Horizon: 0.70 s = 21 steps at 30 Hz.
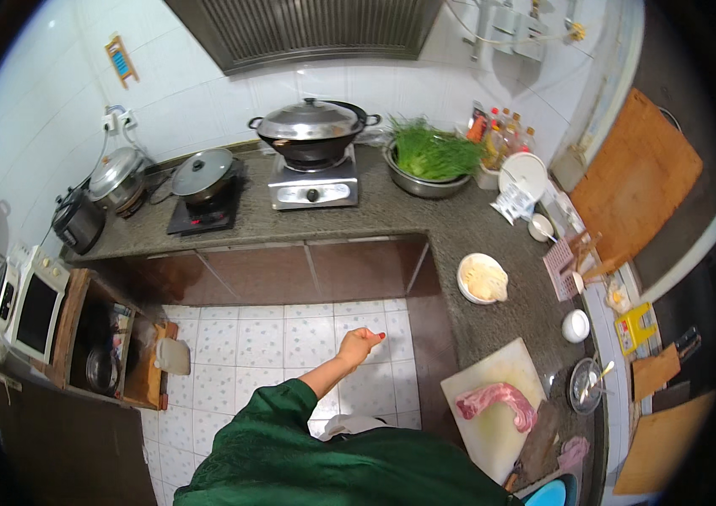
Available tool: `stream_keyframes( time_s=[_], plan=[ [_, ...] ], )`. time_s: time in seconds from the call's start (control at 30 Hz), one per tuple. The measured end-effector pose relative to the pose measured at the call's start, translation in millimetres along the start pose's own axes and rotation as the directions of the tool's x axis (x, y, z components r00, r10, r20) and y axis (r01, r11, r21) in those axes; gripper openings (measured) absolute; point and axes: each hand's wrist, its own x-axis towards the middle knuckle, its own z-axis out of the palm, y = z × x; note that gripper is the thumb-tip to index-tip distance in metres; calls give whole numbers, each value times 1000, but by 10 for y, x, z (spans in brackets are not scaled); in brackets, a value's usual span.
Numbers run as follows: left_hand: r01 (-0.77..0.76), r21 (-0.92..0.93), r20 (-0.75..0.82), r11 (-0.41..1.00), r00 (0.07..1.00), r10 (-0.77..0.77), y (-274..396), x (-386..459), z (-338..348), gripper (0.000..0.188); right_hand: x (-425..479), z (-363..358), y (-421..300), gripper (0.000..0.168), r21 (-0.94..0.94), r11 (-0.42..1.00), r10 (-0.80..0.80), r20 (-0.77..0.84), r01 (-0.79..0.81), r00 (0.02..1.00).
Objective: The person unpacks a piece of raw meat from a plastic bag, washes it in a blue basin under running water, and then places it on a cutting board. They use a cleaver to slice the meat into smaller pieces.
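My left hand (358,349) hangs in the air over the tiled floor, fingers curled in and nothing visible in them. My right hand is out of view. On the counter to the right lies a white cutting board (487,443) with a long strip of raw meat (502,403) curved across it. A broad-bladed cleaver (536,436) rests along the board's right edge, its wooden handle toward me. Beyond the board stands a white bowl (464,292) holding a pale yellow food I cannot identify.
A lidded wok (310,123) sits on a gas stove (313,186); a lidded pan (203,174) is on an induction cooker (190,221). Leafy greens (430,152) fill a metal basin (424,186) in the corner. A glass bowl (576,401) and white jar (576,326) line the right side.
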Motion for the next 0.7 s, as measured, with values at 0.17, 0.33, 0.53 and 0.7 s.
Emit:
stream_keyframes(
  time_s=[0.17, 0.33, 0.53, 0.7],
  plan=[
    [1, 45, 119, 999, 993, -6, -159, 112, 453, 32, -262, -286, 1816, 51, -309, 941, 75, -217, -141, 973],
    [-97, 154, 335, 983, 941, 40, 149, -207, 1019, 28, 109, -920, 1218, 22, 421, 844, 323, 98, -333, 941],
    [-545, 483, 585, 685, 783, 210, 60, -485, 1953, 44, 255, -807, 792, 27, 159, 986, 90, -288, -45, 953],
    [-719, 628, 696, 297, 690, 200, 62, -1048, 2652, 83, 167, -285, 17, 56, -29, 994, -106, 85, 109, 991]
  ],
)
